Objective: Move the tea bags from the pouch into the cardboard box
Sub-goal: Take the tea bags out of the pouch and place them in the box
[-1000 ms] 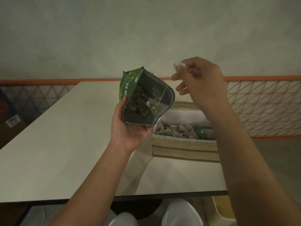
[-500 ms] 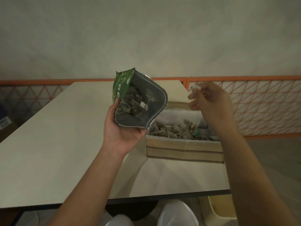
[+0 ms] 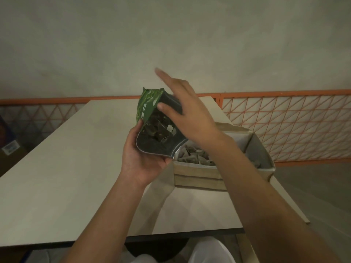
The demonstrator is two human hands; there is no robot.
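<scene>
My left hand (image 3: 141,158) grips a green pouch (image 3: 147,107) from below, its mouth gaping toward me. Inside the pouch lie several dark tea bags (image 3: 157,128) with small white tags. My right hand (image 3: 188,114) hovers over the pouch's mouth with fingers spread and thumb near the rim, holding nothing. Just right of the pouch, an open cardboard box (image 3: 197,173) stands on the table. It holds a heap of tea bags (image 3: 193,155), partly hidden by my right forearm.
The pale table (image 3: 66,168) stretches left and toward me; its near edge is at the bottom. An orange lattice railing (image 3: 284,126) runs behind and to the right. My knees (image 3: 207,251) show below the table edge. A dark carton (image 3: 9,149) sits at far left.
My right hand was over the box holding a tea bag; now it is empty and has swung left over the pouch's mouth. The left hand with the pouch stayed roughly in place.
</scene>
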